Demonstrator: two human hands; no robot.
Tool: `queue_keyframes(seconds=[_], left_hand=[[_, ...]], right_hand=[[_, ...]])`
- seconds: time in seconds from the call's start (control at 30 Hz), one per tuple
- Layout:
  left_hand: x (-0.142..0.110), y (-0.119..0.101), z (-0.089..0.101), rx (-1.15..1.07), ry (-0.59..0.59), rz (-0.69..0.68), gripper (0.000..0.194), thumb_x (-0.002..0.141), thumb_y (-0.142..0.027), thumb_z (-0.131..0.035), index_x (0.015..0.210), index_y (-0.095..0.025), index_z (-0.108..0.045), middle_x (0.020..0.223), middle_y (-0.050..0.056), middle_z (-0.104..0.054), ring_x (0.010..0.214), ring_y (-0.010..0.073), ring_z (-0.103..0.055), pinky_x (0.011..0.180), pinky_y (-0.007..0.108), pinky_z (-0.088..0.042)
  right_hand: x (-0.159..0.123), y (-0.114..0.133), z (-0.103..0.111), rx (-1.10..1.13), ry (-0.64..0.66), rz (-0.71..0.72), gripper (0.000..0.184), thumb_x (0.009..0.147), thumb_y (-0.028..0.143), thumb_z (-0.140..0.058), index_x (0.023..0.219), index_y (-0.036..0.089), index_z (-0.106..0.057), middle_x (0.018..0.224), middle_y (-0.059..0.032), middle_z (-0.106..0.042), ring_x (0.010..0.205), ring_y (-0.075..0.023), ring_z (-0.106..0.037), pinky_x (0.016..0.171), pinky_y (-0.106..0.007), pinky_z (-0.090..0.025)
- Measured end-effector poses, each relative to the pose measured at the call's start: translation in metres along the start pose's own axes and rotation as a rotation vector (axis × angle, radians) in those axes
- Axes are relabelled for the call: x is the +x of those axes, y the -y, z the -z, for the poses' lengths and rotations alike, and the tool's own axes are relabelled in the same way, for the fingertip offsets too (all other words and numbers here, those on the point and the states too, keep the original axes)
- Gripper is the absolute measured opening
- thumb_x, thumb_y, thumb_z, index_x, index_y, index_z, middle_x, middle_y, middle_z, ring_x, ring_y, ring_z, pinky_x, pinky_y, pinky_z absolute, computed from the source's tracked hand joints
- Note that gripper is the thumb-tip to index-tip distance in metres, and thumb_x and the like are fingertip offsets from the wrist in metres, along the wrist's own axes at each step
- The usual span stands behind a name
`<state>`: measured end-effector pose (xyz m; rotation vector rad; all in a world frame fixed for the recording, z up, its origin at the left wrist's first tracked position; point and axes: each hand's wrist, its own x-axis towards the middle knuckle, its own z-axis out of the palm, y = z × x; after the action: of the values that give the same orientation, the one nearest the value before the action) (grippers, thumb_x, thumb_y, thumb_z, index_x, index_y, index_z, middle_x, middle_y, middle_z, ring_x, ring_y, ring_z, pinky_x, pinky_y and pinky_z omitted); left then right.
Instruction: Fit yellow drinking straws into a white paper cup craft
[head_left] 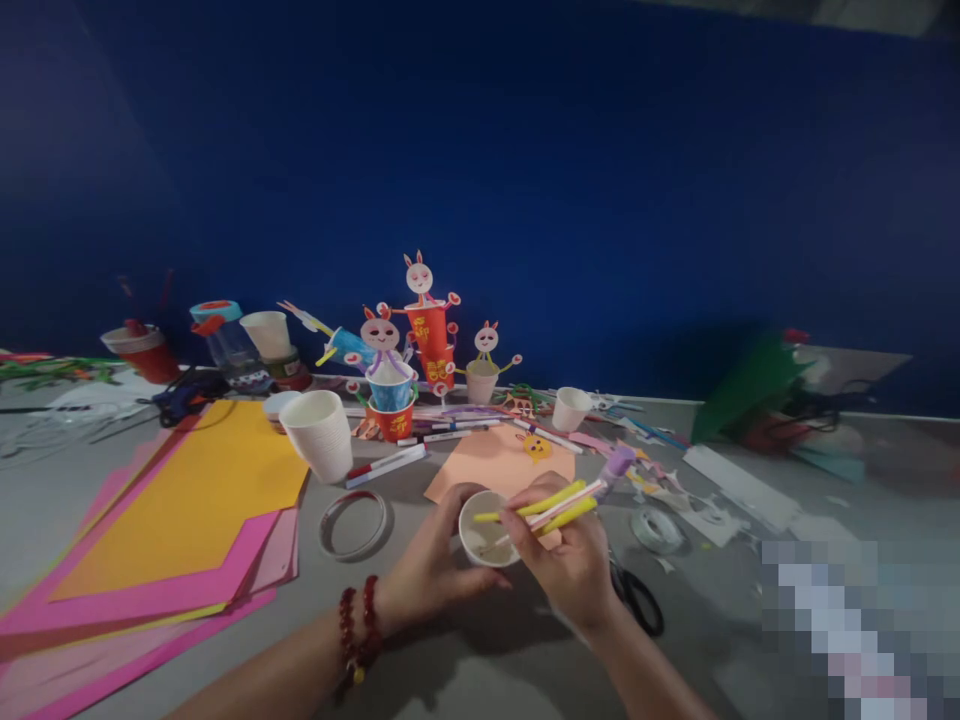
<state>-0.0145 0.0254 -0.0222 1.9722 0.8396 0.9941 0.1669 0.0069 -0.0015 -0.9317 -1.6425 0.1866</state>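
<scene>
Left grip point(431, 560) curled snugly round the white cup point(471, 542) over the worktop point(480, 670), right grip point(568, 568) pinched yellow and pale sticks point(562, 496) at its mouth, and one overeager push risked buckling that paper wall

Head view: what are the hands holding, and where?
Left hand: white cup, by its outer wall. Right hand: yellow and whitish sticks, pinched partway along.

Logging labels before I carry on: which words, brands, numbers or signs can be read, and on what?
Upper red cup: gold character, too blurred to read.
Lower red cup: gold sign, possibly "囍", unsure.
Front red cup: gold character, too blurred.
Jar: label too small to read.
Hand-held paper cup: no text visible.
No words, brands or numbers legible.
</scene>
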Motion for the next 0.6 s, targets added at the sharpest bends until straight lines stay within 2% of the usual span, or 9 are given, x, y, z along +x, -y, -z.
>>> queue_keyframes(seconds=[0.13,0.3,0.43,0.6], left_hand=[[-0.001,0.0,-0.001,-0.002,0.024,0.001,0.08,0.068,-0.043,-0.085,0.133,-0.023,-0.042,0.129,0.012,-0.058,0.116,0.0297,-0.059,0.099,0.04,-0.048],[-0.001,0.0,-0.003,-0.004,0.045,0.024,0.083,0.067,-0.045,-0.086,0.133,-0.023,-0.041,0.131,0.012,-0.057,0.118,0.0313,-0.058,0.101,0.042,-0.047],[-0.001,0.0,-0.005,-0.027,0.037,0.016,0.081,0.066,-0.043,-0.086,0.131,-0.023,-0.042,0.129,0.012,-0.058,0.114,0.0303,-0.06,0.099,0.042,-0.048],[0.0,-0.001,-0.006,-0.071,0.008,0.007,0.071,0.069,-0.042,-0.085,0.125,-0.022,-0.045,0.122,0.01,-0.059,0.11,0.028,-0.061,0.096,0.04,-0.049]], right_hand=[[-0.001,0.003,-0.001,-0.004,0.02,-0.005,0.005,0.086,0.019,-0.067,0.081,0.02,-0.068,0.077,-0.0035,-0.065,0.074,-0.0196,-0.064,0.069,-0.034,-0.049],[-0.003,0.002,-0.002,0.027,0.033,0.005,0.004,0.086,0.018,-0.067,0.082,0.019,-0.067,0.077,-0.0037,-0.064,0.074,-0.0193,-0.063,0.069,-0.034,-0.049],[-0.008,0.001,-0.004,0.031,-0.002,-0.019,0.004,0.085,0.016,-0.069,0.083,0.019,-0.067,0.08,-0.004,-0.063,0.075,-0.0193,-0.063,0.07,-0.034,-0.05],[-0.011,0.003,-0.005,-0.009,0.003,0.019,0.004,0.086,0.017,-0.068,0.086,0.021,-0.069,0.08,-0.0045,-0.063,0.076,-0.0205,-0.063,0.07,-0.035,-0.05]])
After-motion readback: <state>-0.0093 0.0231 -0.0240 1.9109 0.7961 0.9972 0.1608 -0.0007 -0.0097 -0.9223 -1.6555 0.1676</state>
